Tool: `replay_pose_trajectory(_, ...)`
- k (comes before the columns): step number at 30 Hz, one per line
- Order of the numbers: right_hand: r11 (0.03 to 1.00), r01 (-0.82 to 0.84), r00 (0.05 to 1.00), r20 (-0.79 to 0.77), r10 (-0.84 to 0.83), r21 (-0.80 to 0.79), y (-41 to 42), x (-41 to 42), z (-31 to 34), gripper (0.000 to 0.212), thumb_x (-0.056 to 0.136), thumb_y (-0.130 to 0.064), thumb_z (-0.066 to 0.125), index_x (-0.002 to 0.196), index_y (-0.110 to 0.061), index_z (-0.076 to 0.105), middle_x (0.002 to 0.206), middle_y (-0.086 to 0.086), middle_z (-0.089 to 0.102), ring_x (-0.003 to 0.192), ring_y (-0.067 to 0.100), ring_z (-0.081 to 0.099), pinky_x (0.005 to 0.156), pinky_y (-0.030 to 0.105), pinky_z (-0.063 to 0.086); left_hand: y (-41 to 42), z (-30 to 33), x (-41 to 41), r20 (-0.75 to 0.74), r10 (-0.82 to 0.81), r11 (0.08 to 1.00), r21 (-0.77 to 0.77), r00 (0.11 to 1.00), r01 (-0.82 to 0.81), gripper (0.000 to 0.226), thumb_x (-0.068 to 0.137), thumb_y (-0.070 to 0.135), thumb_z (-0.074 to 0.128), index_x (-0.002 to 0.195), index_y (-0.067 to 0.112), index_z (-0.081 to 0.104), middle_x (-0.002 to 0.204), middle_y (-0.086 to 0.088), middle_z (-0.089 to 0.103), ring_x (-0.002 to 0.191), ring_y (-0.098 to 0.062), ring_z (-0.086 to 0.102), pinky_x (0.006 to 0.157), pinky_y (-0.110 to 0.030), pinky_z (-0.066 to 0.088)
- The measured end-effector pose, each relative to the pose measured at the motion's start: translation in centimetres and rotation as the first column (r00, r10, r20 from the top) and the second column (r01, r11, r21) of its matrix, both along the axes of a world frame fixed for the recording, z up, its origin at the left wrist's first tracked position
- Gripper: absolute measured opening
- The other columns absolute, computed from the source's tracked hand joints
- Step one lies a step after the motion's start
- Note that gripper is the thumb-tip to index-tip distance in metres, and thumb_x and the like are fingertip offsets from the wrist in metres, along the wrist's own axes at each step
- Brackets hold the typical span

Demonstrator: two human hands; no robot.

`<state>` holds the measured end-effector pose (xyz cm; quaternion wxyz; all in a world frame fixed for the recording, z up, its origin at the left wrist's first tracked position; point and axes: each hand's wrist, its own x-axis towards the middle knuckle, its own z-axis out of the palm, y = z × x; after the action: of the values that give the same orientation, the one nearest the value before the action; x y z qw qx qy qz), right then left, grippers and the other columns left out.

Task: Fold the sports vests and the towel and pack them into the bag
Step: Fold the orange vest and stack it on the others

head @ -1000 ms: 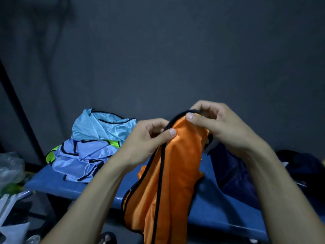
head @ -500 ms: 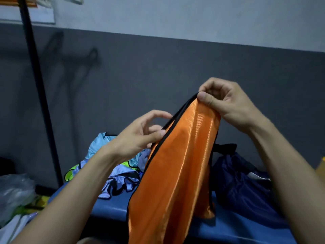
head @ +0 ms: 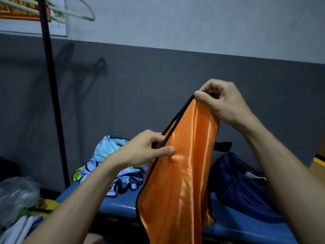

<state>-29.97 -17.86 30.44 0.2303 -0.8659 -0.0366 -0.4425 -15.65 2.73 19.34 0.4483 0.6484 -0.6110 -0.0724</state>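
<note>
An orange sports vest (head: 177, 175) with black trim hangs in the air in front of me. My right hand (head: 221, 103) pinches its top end high up. Lower and to the left, my left hand (head: 146, 149) pinches the vest's black-trimmed edge between thumb and fingers. Behind my left arm, a pile of light blue and lilac vests (head: 112, 166) with a bit of neon yellow lies on the blue bench (head: 123, 203). A dark navy bag (head: 241, 184) sits on the bench to the right, partly hidden by the vest and my right arm.
A black pole (head: 52, 95) stands at the left with pale hangers (head: 70, 11) near its top. A clear plastic bag (head: 15, 196) and white items lie low at the left. A grey wall rises right behind the bench.
Both hands have lifted the orange vest higher. My left hand slid down its trimmed edge and now pinches it lower. The view has tilted up, showing the hangers and more wall.
</note>
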Motion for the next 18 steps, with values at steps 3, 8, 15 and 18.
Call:
replay_pose_trajectory(3, 0.995, 0.097, 0.988, 0.118, -0.100, 0.032, -1.5, -0.1, -0.1, 0.018, 0.095, -0.030, 0.070, 0.088, -0.014, 0.068, 0.084, -0.006, 0.068, 0.078, 0.004, 0.063, 0.072, 0.023, 0.048, 1.2, -1.2, 1.3, -0.024, -0.003, 0.991, 0.133, 1.000, 0.007, 0.040, 0.090, 0.041, 0.075, 0.061, 0.018, 0.061, 0.064, -0.001, 0.048, 0.060, -0.017, 0.042, 0.059, -0.035, 0.032)
replay_pose_trajectory(8, 0.980, 0.099, 0.970, 0.203, -0.134, 0.171, -3.4, -0.2, -1.5, 0.019, 0.096, -0.026, 0.069, 0.089, -0.009, 0.067, 0.084, -0.005, 0.066, 0.078, 0.004, 0.061, 0.073, 0.022, 0.047, 4.0, -2.7, 3.4, 0.042, 0.021, 0.913, 0.406, 0.999, -0.036, 0.065, 0.084, 0.061, 0.074, 0.066, 0.001, 0.055, 0.061, -0.006, 0.040, 0.058, -0.022, 0.035, 0.055, -0.034, 0.028)
replay_pose_trajectory(15, 0.952, 0.104, 0.973, 0.170, -0.158, 0.288, -5.1, -0.9, -2.5, 0.020, 0.097, -0.028, 0.069, 0.090, -0.009, 0.068, 0.079, -0.007, 0.061, 0.068, -0.003, 0.055, 0.063, 0.013, 0.045, 6.7, -3.3, 6.1, 0.046, 0.151, 0.950, 0.268, 0.987, -0.158, 0.066, 0.091, 0.057, 0.068, 0.078, -0.007, 0.056, 0.066, -0.003, 0.040, 0.060, -0.016, 0.035, 0.056, -0.031, 0.031)
replay_pose_trajectory(18, 0.928, 0.080, 0.980, 0.144, -0.141, 0.365, -6.2, -1.3, -3.1, 0.017, 0.097, -0.029, 0.069, 0.088, -0.014, 0.068, 0.077, -0.007, 0.059, 0.064, -0.006, 0.054, 0.060, 0.010, 0.044, 7.2, -2.3, 6.7, -0.074, 0.208, 0.978, 0.021, 0.975, -0.207, 0.043, 0.091, 0.045, 0.073, 0.078, 0.004, 0.071, 0.070, 0.000, 0.058, 0.067, -0.012, 0.051, 0.064, -0.032, 0.041)
